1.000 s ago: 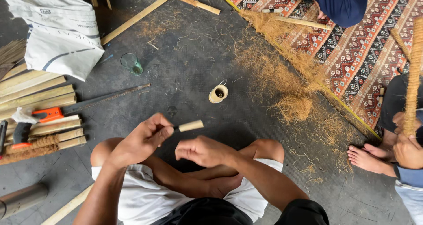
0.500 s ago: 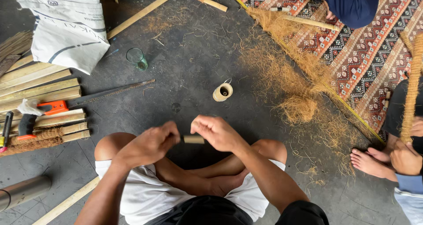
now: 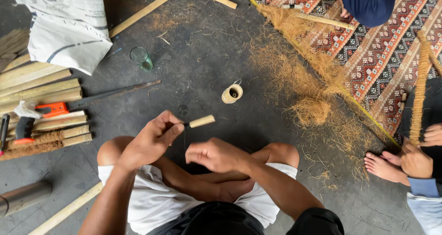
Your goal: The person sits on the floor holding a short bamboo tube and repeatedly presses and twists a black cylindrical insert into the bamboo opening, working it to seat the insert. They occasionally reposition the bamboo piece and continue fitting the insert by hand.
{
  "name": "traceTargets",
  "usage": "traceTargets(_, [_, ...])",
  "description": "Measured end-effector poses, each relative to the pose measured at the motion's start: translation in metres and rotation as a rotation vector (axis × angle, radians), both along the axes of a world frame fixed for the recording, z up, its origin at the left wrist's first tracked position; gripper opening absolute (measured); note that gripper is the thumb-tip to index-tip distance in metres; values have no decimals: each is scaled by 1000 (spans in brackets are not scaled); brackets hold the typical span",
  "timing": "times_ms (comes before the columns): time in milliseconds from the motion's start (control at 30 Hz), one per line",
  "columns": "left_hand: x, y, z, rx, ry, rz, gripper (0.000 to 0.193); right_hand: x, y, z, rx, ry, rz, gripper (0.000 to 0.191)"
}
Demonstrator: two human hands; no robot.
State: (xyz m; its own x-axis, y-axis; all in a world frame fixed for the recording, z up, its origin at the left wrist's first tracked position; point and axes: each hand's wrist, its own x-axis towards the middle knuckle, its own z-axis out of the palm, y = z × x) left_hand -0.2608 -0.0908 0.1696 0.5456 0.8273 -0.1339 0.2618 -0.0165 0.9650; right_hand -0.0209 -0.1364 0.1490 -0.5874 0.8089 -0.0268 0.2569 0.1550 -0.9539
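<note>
Two bare hands are out in front of a person who sits cross-legged on the dark floor (image 3: 207, 55). The left hand (image 3: 149, 140) is lifted a little above the left knee. Its fingers are pinched tight on the dark end of a small stick (image 3: 199, 121). The pale end of the stick pokes out to the right and tips up a bit. The right hand (image 3: 214, 154) sits just below the stick, with the palm down and the fingers loosely curled. It holds nothing, and it does not touch the stick.

Half a second ago both hands were together on the stick, low in front of the legs. Now the right hand has let go and dropped away, and the left hand has lifted the stick up and to the left.

A small spool of thread (image 3: 231, 93) stands on the floor just past the stick. A glass cup (image 3: 141, 58) stands farther off, near a white sack (image 3: 69, 28). Wooden slats (image 3: 41, 90) and an orange tool (image 3: 51, 109) lie at the left. A heap of brown fibre (image 3: 313, 108) lies at the right, by a patterned rug (image 3: 377, 46). Another person's foot (image 3: 382, 167) rests beside it.
</note>
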Motion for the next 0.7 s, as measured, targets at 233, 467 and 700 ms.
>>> traceTargets(233, [1,-2,12,90,225,30,13,-2,6,2,33,20,-143,23])
traceTargets(467, [-10,-1,13,-3,132,-238,10,0,11,7,-68,-23,-237,25])
traceTargets(700, [-13,4,19,245,-29,-45,11,-3,13,-3,60,-18,-33,26])
